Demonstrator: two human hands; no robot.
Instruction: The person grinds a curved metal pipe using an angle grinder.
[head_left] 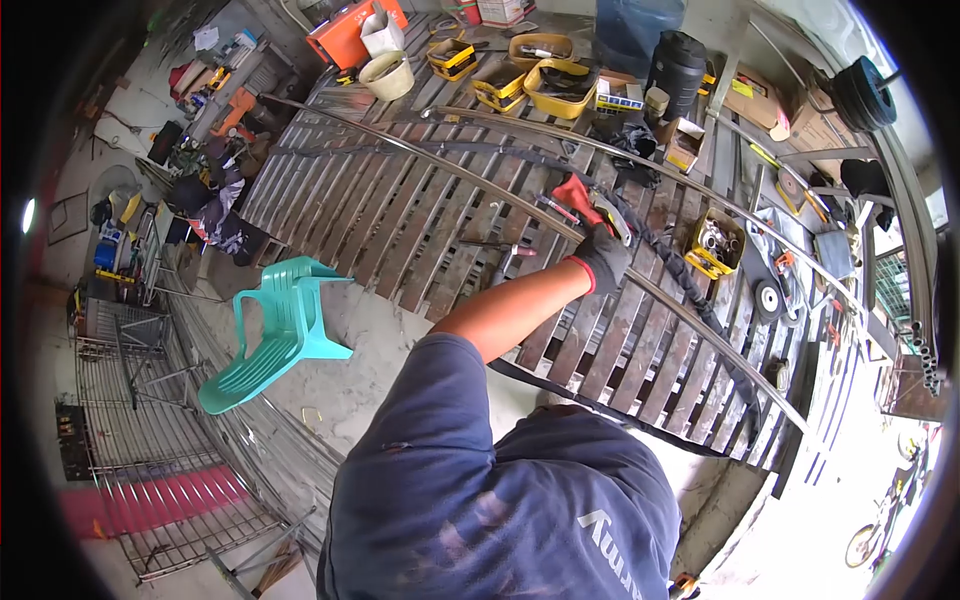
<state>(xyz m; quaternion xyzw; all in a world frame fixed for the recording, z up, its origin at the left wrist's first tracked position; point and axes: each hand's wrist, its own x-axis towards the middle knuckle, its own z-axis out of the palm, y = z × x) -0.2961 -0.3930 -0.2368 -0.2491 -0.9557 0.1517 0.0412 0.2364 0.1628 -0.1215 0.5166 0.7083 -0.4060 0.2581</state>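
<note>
A dark grey glove with a red cuff covers my left hand (605, 257), which reaches over the slatted metal bench. Its fingers are closed around the near end of a red and grey tool (578, 197), whose exact kind I cannot make out. Under the hand a long metal bar (690, 318) runs diagonally across the slats. A small red-tipped tool (522, 250) lies on the bench left of the hand. My right hand is not in view.
Yellow bins (562, 88) line the bench's far side, beside a black canister (676, 72). Another yellow bin (716, 240) holds metal parts at the right. A turquoise chair (285, 330) stands left of the bench. Farther left, a person (215, 205) is near a cluttered worktable.
</note>
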